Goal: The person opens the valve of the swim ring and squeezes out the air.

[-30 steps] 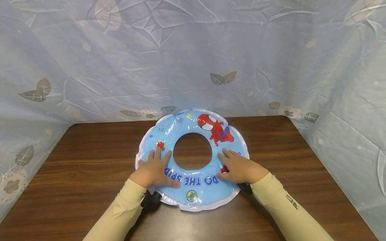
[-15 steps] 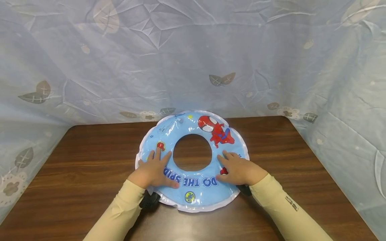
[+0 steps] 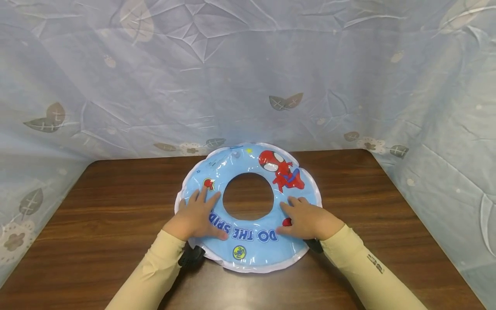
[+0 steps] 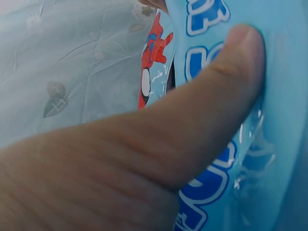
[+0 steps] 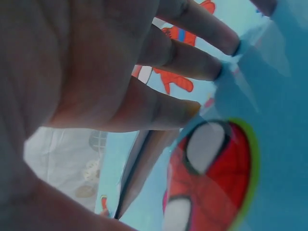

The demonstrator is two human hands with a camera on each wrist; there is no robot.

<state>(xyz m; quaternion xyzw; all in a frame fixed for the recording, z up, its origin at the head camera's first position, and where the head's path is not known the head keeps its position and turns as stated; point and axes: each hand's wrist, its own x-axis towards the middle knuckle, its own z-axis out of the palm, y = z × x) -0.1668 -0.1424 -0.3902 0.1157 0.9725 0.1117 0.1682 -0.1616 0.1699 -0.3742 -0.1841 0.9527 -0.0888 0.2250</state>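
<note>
A blue inflatable swim ring [image 3: 248, 252] lies flat on the wooden table, with a red cartoon figure at its far right and upside-down blue lettering along its near side. My left hand [image 3: 196, 217] rests on the ring's left side, fingers spread. On the right side lies my right hand [image 3: 310, 218], fingers apart and pointing inward. The left wrist view shows the left thumb [image 4: 240, 62] pressing the blue vinyl beside the lettering. In the right wrist view, the right fingertips [image 5: 211, 67] touch the vinyl near a printed red mask.
The dark wooden table [image 3: 116, 206] stretches out on both sides of the ring. A pale grey-blue curtain [image 3: 232, 77] with leaf prints hangs behind the table and along its left and right sides. Black straps [image 3: 191, 257] sit under the wrists.
The ring has turned slightly clockwise under my hands; its red figure has shifted right and the near yellow emblem left. Both hands stay on its sides, almost in place.
</note>
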